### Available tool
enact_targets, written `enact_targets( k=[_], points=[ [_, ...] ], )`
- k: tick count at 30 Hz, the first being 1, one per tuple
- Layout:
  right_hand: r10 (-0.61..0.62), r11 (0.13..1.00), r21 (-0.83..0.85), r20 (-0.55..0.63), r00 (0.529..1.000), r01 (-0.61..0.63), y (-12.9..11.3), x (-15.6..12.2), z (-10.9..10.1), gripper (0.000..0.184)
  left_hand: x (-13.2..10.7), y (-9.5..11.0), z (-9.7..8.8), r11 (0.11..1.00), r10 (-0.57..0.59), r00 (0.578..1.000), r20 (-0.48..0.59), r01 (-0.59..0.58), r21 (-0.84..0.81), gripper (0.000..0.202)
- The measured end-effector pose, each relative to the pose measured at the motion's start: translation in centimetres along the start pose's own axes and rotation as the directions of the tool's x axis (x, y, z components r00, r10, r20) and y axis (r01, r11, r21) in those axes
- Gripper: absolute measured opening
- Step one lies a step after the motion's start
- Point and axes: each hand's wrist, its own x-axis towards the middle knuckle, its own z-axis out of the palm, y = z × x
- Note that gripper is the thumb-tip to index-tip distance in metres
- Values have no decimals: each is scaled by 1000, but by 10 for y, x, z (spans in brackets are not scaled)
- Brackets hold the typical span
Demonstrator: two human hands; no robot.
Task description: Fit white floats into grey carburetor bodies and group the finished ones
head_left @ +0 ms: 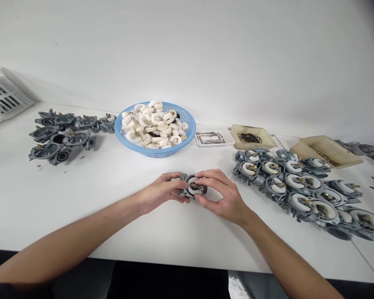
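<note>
A grey metal carburetor (185,192) sits between my hands over the middle of the table, its open bowl side facing up. Inside it show a white float (191,185) and brass parts, with a dark ring around the float. My left hand (166,189) grips the carburetor from the left, thumb on its rim. From the right, my right hand (221,193) reaches over it; its thumb and fingers are closed on the edge of the same carburetor. The fingers hide part of the rim.
Behind stands a blue basket (156,153) heaped with white floats. A white tray (214,143) of thin metal pins and a bin (269,143) of black rings are beside it. Carburetors with floats (296,180) crowd the right; more carburetors (62,128) stand left. Another bin (345,158) holds brass parts.
</note>
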Motion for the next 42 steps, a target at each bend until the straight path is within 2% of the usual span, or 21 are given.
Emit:
enact_targets(
  k=[42],
  points=[
    [-18,999,-26,10,1000,19,1,0,-1,32,-1,2,1,1000,-1,1000,7,1,11,25]
  ],
)
